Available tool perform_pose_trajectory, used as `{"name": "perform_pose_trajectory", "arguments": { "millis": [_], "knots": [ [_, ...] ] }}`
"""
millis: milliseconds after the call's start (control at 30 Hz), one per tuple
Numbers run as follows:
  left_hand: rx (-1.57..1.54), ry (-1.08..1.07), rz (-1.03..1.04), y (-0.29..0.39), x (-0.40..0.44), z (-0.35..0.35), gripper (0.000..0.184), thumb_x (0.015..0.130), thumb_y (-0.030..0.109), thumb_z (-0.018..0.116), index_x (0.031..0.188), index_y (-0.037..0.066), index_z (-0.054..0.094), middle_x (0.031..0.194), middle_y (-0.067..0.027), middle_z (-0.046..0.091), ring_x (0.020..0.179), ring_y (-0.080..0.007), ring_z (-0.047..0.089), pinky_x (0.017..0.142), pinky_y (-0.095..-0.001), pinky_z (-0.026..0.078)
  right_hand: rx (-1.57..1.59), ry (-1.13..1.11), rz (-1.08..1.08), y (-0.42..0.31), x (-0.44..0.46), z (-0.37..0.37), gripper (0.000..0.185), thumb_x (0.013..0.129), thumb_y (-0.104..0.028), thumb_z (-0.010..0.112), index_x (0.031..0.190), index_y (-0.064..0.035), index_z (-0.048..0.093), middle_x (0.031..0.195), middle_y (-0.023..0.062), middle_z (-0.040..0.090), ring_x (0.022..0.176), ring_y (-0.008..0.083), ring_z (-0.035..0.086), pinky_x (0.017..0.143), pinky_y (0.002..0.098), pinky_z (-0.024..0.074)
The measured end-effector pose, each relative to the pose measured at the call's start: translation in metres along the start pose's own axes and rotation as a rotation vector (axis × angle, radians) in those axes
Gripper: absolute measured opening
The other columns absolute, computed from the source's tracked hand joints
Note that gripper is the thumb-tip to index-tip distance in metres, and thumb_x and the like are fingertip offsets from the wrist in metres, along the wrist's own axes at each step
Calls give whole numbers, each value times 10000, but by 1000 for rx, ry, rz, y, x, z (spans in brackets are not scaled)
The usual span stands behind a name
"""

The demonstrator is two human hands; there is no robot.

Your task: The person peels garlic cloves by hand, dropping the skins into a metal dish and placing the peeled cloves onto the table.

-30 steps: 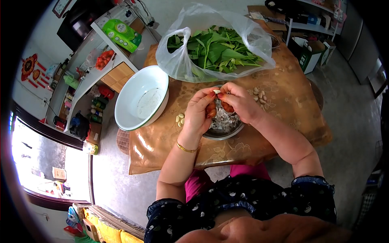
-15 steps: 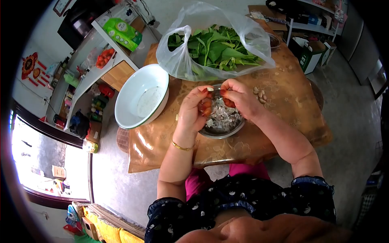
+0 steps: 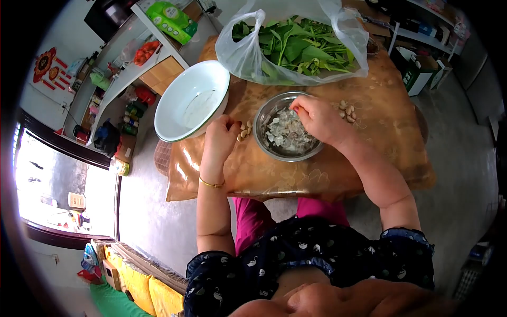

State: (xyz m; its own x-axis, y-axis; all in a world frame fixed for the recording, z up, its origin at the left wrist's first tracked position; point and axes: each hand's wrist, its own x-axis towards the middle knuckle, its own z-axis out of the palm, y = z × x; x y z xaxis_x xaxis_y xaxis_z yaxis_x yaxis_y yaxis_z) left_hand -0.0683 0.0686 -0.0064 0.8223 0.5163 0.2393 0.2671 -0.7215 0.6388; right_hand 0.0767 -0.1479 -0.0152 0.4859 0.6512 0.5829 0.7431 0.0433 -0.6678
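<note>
A steel bowl (image 3: 257, 138) on the table holds a heap of thin, pale garlic skins (image 3: 289, 132). Over its right rim is my right hand (image 3: 319, 120), its thumb and fingers pinched together; what is between them is too small to make out. Left of the bowl, a few pale garlic cloves (image 3: 244, 130) lie on the tablecloth. My left hand (image 3: 219, 141) is beside these cloves, fingers drawn together at the tips, and I cannot see clearly what they hold. More cloves (image 3: 346, 111) lie right of the bowl, just beyond my right hand.
A white enamel basin (image 3: 166, 108) stands at the table's left, close to my left hand. Behind the bowl, an open plastic bag (image 3: 237, 61) holds green leafy stems (image 3: 301, 45). A shiny brown tablecloth (image 3: 369, 174) covers the table.
My hands have moved apart. The left, which held a pale clove over the bowl, is now down by the cloves on the left. The right stays over the bowl. The view has shifted slightly.
</note>
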Motion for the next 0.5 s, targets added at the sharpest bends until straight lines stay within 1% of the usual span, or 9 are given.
{"name": "perform_pose_trajectory", "arguments": {
  "millis": [67, 167, 200, 267, 300, 367, 400, 467, 500],
  "knots": [
    [131, -13, -4, -6, 1, 1, 217, 802, 156, 618, 834, -58, 619, 709, -183, 625, 629, -240, 598, 605, -337, 458, 48, 6, 56, -2, 0, 0, 48, 844, -26, 534, 852, 19, 545, 723, 121, 573, 596, 185, 522, 572, 293, 427],
    [195, -17, -11, -17, 1, 6, 234, 799, 171, 605, 812, -62, 617, 699, -216, 607, 624, -295, 595, 601, -367, 456, 93, -40, 201, -7, 2, -5, 44, 832, -20, 547, 812, 17, 531, 701, 122, 567, 579, 176, 512, 552, 288, 414],
    [247, -33, -17, -15, 1, 6, 229, 799, 169, 591, 816, -58, 620, 723, -230, 607, 664, -328, 598, 621, -387, 464, 104, -68, 260, -8, 2, -7, 51, 828, -18, 550, 798, 16, 527, 697, 123, 564, 577, 172, 508, 548, 286, 409],
    [350, -63, -31, -10, 1, 3, 225, 799, 166, 561, 825, -48, 627, 769, -258, 606, 744, -395, 603, 660, -426, 478, -27, -121, 201, -7, 3, -9, 48, 818, -20, 559, 791, 12, 535, 696, 123, 559, 581, 192, 521, 544, 300, 409],
    [352, -58, -11, -11, 2, 2, 223, 810, 163, 551, 824, -47, 626, 767, -250, 612, 727, -377, 608, 655, -418, 480, -92, -147, 170, -6, 3, -10, 47, 813, -21, 564, 788, 10, 539, 696, 123, 557, 583, 202, 527, 542, 306, 409],
    [353, -46, 27, -14, 4, 0, 223, 832, 158, 531, 823, -45, 623, 761, -233, 624, 693, -343, 617, 645, -400, 484, -146, -66, 36, -2, 1, -4, 59, 802, -42, 583, 783, 4, 550, 710, 124, 564, 596, 239, 541, 551, 328, 421],
    [183, -21, 43, -13, 5, 0, 217, 845, 149, 520, 835, -41, 623, 749, -205, 625, 668, -313, 604, 625, -385, 482, -172, -26, -31, 0, -1, -1, 66, 796, -52, 593, 780, 1, 556, 717, 125, 568, 603, 258, 548, 556, 339, 427],
    [-156, 32, 75, -6, 8, 1, 208, 872, 132, 497, 859, -34, 622, 724, -149, 626, 617, -252, 578, 585, -354, 478, -156, 20, -90, 3, -2, 4, 63, 785, -60, 601, 778, -7, 566, 739, 130, 580, 632, 299, 554, 572, 365, 435],
    [-514, -64, -32, 3, 9, -1, 204, 881, 126, 493, 891, -35, 618, 734, -105, 600, 607, -209, 548, 563, -311, 456, -149, 43, -120, 3, -3, 5, 62, 779, -64, 605, 778, -12, 571, 751, 133, 586, 647, 320, 557, 581, 378, 439]
  ]
}}
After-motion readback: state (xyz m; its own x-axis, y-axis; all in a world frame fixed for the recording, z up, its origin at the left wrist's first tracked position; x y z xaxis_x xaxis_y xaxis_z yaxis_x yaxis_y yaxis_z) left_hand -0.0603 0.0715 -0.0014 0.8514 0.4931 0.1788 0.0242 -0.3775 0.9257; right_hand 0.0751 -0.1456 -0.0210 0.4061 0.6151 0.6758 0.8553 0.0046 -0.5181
